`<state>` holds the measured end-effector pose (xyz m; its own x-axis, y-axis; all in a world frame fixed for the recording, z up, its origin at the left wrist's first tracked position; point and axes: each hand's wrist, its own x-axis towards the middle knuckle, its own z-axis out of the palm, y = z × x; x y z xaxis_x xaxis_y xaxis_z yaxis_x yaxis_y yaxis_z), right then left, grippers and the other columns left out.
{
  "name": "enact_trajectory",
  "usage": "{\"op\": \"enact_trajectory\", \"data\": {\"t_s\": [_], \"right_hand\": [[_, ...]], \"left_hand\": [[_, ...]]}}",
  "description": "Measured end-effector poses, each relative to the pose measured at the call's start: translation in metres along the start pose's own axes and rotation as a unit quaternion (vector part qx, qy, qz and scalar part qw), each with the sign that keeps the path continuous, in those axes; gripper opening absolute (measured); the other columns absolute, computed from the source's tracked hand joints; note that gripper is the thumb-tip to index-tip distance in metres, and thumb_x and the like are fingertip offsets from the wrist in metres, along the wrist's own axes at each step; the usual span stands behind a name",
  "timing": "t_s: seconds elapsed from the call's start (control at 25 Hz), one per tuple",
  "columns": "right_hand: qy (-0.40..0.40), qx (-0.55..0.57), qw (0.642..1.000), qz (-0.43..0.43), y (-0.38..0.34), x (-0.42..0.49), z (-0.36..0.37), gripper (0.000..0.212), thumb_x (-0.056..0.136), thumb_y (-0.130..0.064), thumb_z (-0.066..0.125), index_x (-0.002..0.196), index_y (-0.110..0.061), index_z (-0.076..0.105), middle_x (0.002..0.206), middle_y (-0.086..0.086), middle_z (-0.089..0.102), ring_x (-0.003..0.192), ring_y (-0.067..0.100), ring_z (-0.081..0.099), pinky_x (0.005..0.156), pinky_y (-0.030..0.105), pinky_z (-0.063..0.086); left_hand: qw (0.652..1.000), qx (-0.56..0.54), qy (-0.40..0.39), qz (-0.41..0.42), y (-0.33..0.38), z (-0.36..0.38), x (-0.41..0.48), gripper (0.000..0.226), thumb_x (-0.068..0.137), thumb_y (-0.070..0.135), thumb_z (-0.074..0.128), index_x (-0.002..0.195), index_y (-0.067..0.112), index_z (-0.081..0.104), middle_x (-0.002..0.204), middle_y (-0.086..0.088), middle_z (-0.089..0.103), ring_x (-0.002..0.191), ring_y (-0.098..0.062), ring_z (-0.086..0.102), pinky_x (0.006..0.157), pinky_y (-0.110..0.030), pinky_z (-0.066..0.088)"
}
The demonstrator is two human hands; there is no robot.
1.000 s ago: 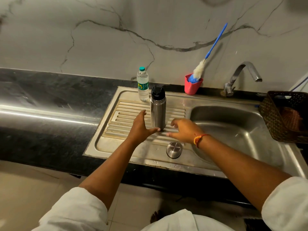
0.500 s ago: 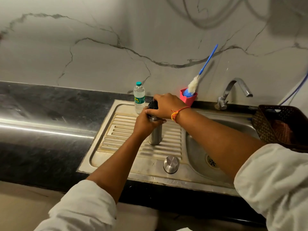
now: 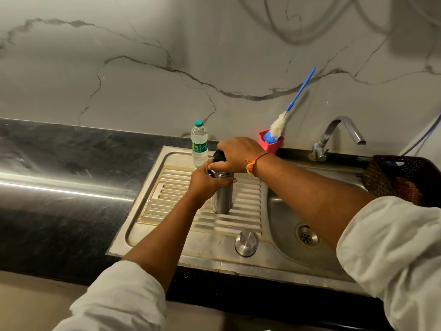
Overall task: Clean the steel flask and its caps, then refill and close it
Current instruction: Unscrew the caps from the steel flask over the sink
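A person's left hand [image 3: 205, 181] wraps the upright flask [image 3: 223, 199] near its neck while the right hand [image 3: 238, 154] clasps the black cap [image 3: 218, 156] on top, wrist arched. The flask stands on the drainboard [image 3: 167, 187], a steel cap [image 3: 246, 240] lying nearer the front edge. Behind, a pink cup [image 3: 274, 144] holds a brush [image 3: 300, 89].

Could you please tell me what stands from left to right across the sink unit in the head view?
In order: teal-capped clear plastic water bottle → upright steel flask with a black cap → pink plastic cup holding a blue-handled brush → curved steel tap → dark brown woven basket.
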<state>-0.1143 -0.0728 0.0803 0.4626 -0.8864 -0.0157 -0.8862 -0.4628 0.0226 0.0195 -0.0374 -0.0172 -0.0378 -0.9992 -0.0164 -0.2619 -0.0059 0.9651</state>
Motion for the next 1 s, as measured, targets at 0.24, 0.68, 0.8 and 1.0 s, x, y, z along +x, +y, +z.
{"op": "enact_trajectory", "data": {"t_s": [0.24,0.68,0.8,1.0], "right_hand": [[-0.074,0.018,0.994,-0.081,0.006,0.007,-0.011,0.051,0.088,-0.056,0.059,0.123,-0.021,0.054,0.106,0.004,0.064,0.09,0.02,0.058,0.075,0.03,0.052],[-0.126,0.038,0.981,-0.141,-0.001,0.013,-0.032,0.064,0.078,-0.033,0.08,0.134,-0.026,0.05,0.125,0.002,0.056,0.112,0.02,0.053,0.088,0.028,0.049],[-0.09,0.011,0.994,-0.052,-0.005,0.014,-0.028,0.072,0.082,-0.066,0.061,0.137,-0.022,0.047,0.124,0.005,0.061,0.104,0.022,0.058,0.086,0.033,0.053],[-0.103,-0.055,0.993,-0.001,-0.007,0.012,-0.026,0.056,0.086,-0.062,0.057,0.121,-0.018,0.061,0.099,0.003,0.068,0.081,0.018,0.063,0.075,0.031,0.057]], "left_hand": [[0.998,0.014,-0.061,-0.013,-0.002,-0.012,0.011,0.061,0.068,0.017,0.094,0.121,0.023,0.064,0.108,0.004,0.074,0.103,-0.014,0.069,0.086,-0.029,0.057],[0.995,0.039,-0.091,-0.008,-0.002,-0.018,0.015,0.067,0.068,0.021,0.094,0.127,0.02,0.06,0.111,0.004,0.071,0.104,-0.013,0.067,0.088,-0.028,0.057],[0.995,0.039,-0.091,-0.003,-0.001,-0.018,0.013,0.065,0.071,0.018,0.092,0.126,0.021,0.059,0.111,0.005,0.069,0.102,-0.009,0.065,0.085,-0.024,0.054],[0.995,0.043,-0.09,0.001,-0.004,-0.018,0.014,0.063,0.07,0.016,0.093,0.124,0.02,0.062,0.109,0.006,0.071,0.101,-0.01,0.067,0.08,-0.02,0.053]]}}
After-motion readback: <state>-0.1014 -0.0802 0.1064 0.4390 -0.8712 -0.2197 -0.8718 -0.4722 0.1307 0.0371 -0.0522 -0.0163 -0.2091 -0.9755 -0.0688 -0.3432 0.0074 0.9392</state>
